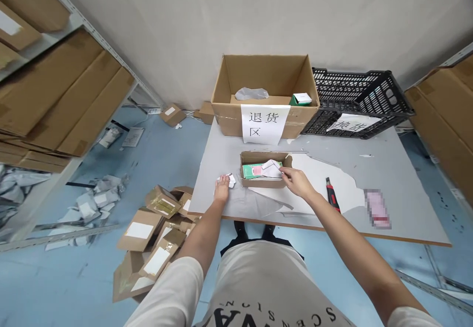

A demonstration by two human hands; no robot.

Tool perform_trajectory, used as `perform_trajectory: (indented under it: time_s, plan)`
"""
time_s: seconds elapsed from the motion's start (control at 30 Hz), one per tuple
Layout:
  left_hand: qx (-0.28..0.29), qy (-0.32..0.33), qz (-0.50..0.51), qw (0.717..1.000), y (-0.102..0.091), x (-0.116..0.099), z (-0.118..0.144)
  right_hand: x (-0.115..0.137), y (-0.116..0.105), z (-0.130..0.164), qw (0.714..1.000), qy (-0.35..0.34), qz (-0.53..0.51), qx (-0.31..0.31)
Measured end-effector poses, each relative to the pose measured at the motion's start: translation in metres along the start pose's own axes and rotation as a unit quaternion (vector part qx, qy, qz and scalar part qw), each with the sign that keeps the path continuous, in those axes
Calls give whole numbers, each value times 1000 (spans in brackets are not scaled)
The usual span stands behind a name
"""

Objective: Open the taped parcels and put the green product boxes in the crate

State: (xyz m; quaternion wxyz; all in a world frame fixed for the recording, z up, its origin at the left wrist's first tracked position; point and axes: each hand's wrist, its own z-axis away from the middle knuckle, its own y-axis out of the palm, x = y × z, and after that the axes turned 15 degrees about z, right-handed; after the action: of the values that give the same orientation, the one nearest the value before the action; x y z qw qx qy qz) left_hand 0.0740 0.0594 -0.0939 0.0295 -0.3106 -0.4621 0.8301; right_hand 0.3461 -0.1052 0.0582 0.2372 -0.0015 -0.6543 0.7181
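My left hand (222, 187) is at the left part of the table, its fingers closed over a crumpled piece of white paper (232, 181). A small open cardboard box (262, 183) stands to the right of it. Inside lies a green box (249, 171) with a pink patch, partly covered by a folded white paper (271, 168). My right hand (296, 181) reaches over the box's right end and pinches the edge of that paper. To the right of this hand lies a red and black utility knife (332, 196).
Behind stand a large cardboard box (229, 120) with a paper sign and a black plastic crate (354, 100). A blurred pink item (377, 209) lies at the table's right. Discarded boxes (155, 243) are heaped on the floor at left, below a shelf (79, 162).
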Motion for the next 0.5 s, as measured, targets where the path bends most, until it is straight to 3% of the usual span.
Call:
perform_trajectory:
  time_s: [0.13,0.3,0.5]
  plan:
    - [37,13,-1,999,12,5,6,2,-4,-18,998,-21,42,35]
    - [87,24,-4,996,16,7,12,13,-10,-54,983,22,144,115]
    - [133,33,-3,991,12,2,8,19,4,-81,959,38,218,179]
